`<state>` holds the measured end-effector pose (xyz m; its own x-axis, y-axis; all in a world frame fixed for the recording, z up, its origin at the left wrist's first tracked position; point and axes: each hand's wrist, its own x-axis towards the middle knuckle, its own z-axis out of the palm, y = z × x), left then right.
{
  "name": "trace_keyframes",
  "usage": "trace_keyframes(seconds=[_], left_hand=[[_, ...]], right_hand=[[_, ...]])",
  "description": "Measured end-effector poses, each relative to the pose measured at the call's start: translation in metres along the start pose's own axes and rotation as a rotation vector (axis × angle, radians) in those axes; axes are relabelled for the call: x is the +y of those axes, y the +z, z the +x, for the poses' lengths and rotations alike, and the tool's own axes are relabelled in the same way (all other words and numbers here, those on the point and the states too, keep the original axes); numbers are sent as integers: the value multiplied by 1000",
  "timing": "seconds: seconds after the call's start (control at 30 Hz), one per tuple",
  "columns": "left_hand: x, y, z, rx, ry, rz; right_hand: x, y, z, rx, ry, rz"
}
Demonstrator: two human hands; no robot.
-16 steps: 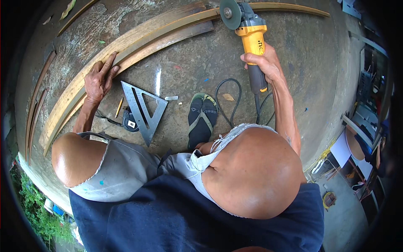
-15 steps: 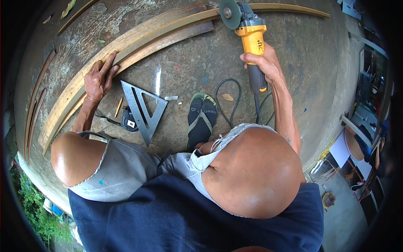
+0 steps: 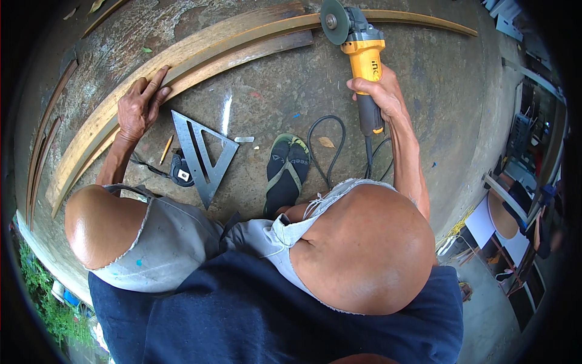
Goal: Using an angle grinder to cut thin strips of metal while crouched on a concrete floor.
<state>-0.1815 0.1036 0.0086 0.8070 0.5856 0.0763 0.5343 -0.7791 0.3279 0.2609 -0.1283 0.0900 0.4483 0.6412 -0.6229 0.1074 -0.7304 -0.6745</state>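
Note:
My right hand (image 3: 384, 96) is wrapped round the body of a yellow and black angle grinder (image 3: 365, 60). Its grey disc (image 3: 333, 22) is at the far side, over or against a long narrow wooden strip (image 3: 242, 41); whether it touches the wood I cannot tell. With fingers on top and thumb at the near side, my left hand (image 3: 138, 107) grips that strip farther left. Under and beside the strip lie wider wooden boards (image 3: 280, 46) on the ground.
Between my hands and feet lie a metal speed square (image 3: 225, 159), a black tape measure (image 3: 181, 170), a pencil (image 3: 167, 150) and a small pale piece (image 3: 244, 139). The grinder's cord (image 3: 310, 134) loops beside my sandalled foot (image 3: 287, 170). Thin wood strips (image 3: 53, 130) lie at far left.
The whole view has shifted slightly. Both hands, the grinder and the strip stay in nearly the same places relative to one another.

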Motion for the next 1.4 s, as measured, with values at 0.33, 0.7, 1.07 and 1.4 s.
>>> trace_keyframes(seconds=[0.33, 0.7, 1.07, 1.4], left_hand=[[0, -1, 0, -2, 11, 15], [-2, 4, -2, 29, 28, 30], [-3, 4, -4, 32, 31, 37], [-2, 4, -4, 18, 24, 56]], right_hand=[[1, 0, 5, -6, -6, 2], [2, 2, 10, 14, -34, -2], [-2, -1, 6, -2, 4, -30], [0, -3, 4, -7, 6, -23]])
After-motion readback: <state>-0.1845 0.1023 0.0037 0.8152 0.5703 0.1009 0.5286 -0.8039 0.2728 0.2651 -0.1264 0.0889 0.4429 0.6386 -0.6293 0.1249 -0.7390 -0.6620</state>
